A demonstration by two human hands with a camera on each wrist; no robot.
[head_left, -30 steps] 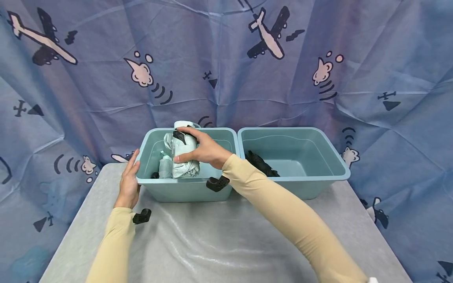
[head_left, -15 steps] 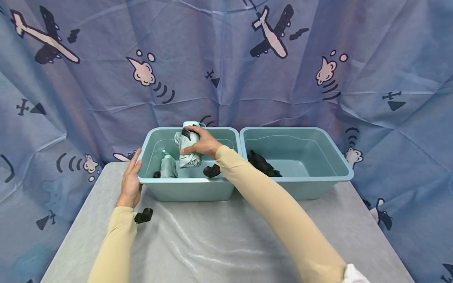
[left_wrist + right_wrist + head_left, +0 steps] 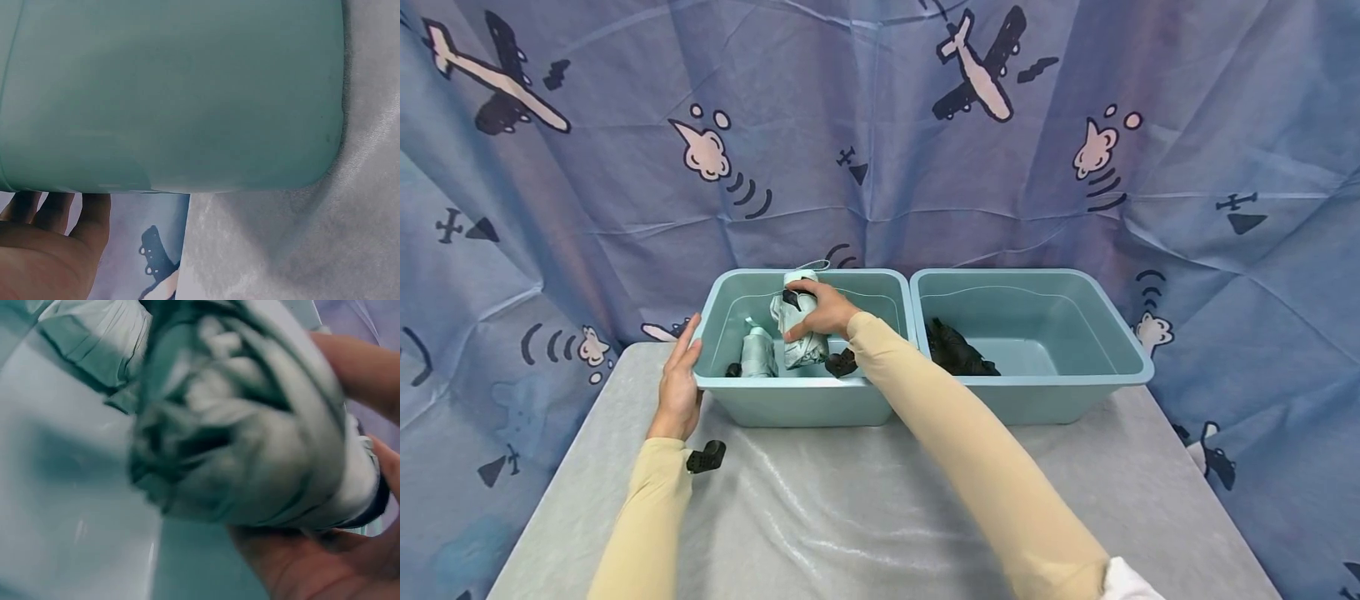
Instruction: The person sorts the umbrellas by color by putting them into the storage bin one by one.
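My right hand [image 3: 823,310] grips a folded pale green umbrella [image 3: 801,348] inside the left bin. The umbrella's white handle end points to the back rim, with a thin strap loop above it. In the right wrist view the bunched cloth end of the umbrella [image 3: 237,444] faces the camera, thumb and fingers around its sides. Left of it in the bin lies a second pale green folded umbrella [image 3: 758,354], its cloth [image 3: 100,340] also showing at the top left of the right wrist view. My left hand [image 3: 679,387] rests straight-fingered against the left bin's [image 3: 790,404] outer left side.
A small black object [image 3: 733,370] lies in the left bin's front left corner. The right bin [image 3: 1045,400] stands close beside the left one and holds a black folded umbrella [image 3: 957,350] at its left. Both stand on a grey-clothed table [image 3: 820,508] before a blue curtain [image 3: 895,150].
The right hand has carried the umbrella slightly right, away from the second umbrella, then lowered it a little inside the left bin. My left hand has stayed at the bin's side.
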